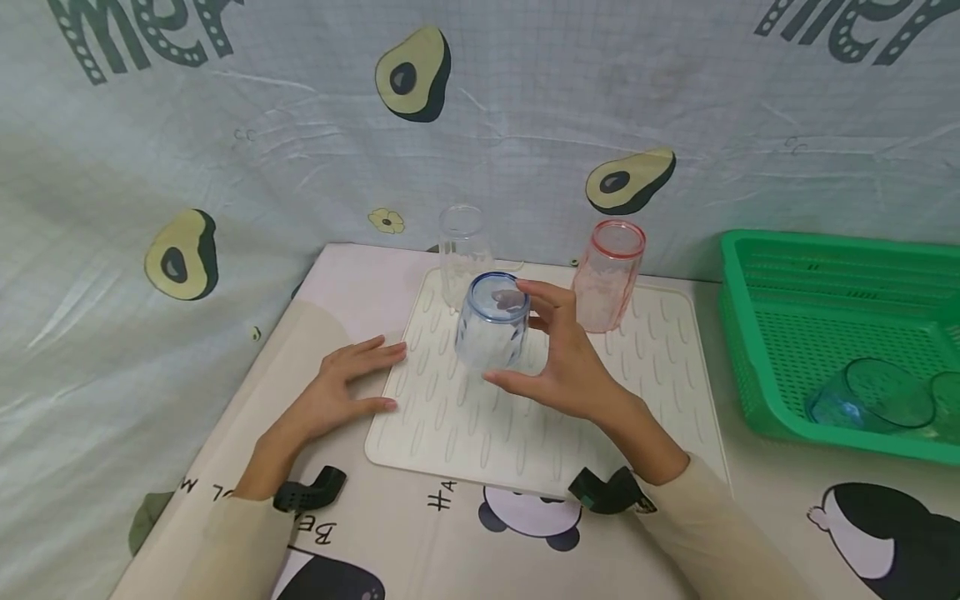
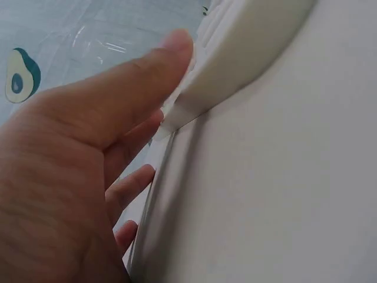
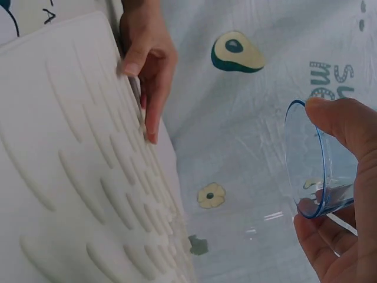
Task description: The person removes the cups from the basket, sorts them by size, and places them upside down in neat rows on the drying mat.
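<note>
My right hand (image 1: 573, 358) holds a blue-tinted drinking glass (image 1: 491, 329) over the white ridged drying mat (image 1: 465, 450), thumb low and fingers near the blue ring at its top. In the right wrist view the thumb and fingertips grip the blue glass (image 3: 306, 159) on opposite sides of its rim. Whether its base touches the mat, I cannot tell. Against the mat's left edge lies my left hand (image 1: 337, 387), fingers extended and holding nothing. Behind stand a clear glass (image 1: 462, 250) and a pink-tinted glass (image 1: 606, 279), both on the mat.
A green plastic basket (image 1: 761, 379) stands right of the mat, with a blue glass (image 1: 873, 396) and a green glass (image 1: 947, 404) lying in it. A printed cloth (image 1: 525, 167) hangs behind the table and down its left side.
</note>
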`<state>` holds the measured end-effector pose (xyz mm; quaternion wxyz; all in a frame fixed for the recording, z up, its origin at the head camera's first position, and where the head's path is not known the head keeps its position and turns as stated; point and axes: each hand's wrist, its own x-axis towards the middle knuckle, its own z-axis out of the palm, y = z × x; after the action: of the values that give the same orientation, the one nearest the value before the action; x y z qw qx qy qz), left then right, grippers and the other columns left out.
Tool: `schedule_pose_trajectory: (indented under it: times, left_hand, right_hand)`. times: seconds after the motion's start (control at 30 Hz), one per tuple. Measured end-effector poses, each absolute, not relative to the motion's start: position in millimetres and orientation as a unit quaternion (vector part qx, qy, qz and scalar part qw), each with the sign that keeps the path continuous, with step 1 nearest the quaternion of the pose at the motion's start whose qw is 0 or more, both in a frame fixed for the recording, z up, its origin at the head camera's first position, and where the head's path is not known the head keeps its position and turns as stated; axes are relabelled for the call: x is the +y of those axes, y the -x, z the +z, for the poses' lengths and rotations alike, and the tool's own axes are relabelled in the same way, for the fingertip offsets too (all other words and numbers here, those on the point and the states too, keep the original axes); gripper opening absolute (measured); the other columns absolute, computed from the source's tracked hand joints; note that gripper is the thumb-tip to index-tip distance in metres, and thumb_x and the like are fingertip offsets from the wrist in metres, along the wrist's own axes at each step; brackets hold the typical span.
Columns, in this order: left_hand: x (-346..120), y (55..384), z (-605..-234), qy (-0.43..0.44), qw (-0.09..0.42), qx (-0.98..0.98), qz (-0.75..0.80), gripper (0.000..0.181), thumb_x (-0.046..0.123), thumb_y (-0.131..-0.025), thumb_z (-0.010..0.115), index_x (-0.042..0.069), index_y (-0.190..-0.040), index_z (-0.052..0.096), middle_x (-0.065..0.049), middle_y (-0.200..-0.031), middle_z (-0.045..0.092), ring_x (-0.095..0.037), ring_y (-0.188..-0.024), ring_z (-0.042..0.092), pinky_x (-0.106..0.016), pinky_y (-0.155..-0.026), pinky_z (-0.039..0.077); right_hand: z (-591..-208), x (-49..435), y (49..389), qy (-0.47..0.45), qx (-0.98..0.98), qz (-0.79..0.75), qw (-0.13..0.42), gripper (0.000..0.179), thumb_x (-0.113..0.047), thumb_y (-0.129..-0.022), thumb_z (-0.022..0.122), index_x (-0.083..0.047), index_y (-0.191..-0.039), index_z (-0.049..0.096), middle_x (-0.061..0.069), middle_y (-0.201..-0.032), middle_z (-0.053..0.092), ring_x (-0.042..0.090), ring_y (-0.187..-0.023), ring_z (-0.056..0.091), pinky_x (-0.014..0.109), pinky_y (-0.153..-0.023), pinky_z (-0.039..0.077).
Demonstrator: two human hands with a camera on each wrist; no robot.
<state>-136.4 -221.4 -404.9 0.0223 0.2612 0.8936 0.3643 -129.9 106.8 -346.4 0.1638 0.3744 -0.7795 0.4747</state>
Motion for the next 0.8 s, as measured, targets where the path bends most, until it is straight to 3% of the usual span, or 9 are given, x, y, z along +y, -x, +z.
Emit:
schedule_pose_trajectory:
  times: [0.3,0.6,0.8]
  left_hand:
    - [-228,137,-410,-0.284,0.014,0.896,0.340,0.059,0.026,-0.073,0.083,0.010,-0.126,0.064,-0.005,-0.142,0.049,-0.030,-0.138,0.029,-0.055,-0.107,0.015]
    - [-233,143,-411,-0.298,0.006,0.881,0.369,0.057,0.021,-0.072,0.084,0.008,-0.124,0.066,-0.006,-0.139,0.051,-0.035,-0.136,0.033,-0.057,-0.106,0.025]
    - [-233,142,-413,-0.300,0.005,0.880,0.368,0.058,0.022,-0.072,0.084,0.008,-0.125,0.065,-0.006,-0.139,0.051,-0.035,-0.136,0.032,-0.058,-0.106,0.024]
  right_hand:
    - [-362,80,140,-0.352,-0.775,0.501,0.157,0.102,-0.010,-0.068,0.087,-0.007,-0.140,0.014,0.018,-0.136,0.040,0.030,-0.123,0.049,0.039,-0.095,0.047]
    - [-374,62,149,-0.334,-0.783,0.501,0.155,0.099,-0.011,-0.072,0.085,-0.008,-0.141,0.015,0.014,-0.143,0.036,0.027,-0.123,0.048,0.042,-0.096,0.046]
    - [-382,50,151,-0.323,-0.798,0.491,0.133,0.094,-0.011,-0.074,0.084,-0.007,-0.140,0.017,0.016,-0.144,0.036,0.028,-0.126,0.045,0.035,-0.098,0.045]
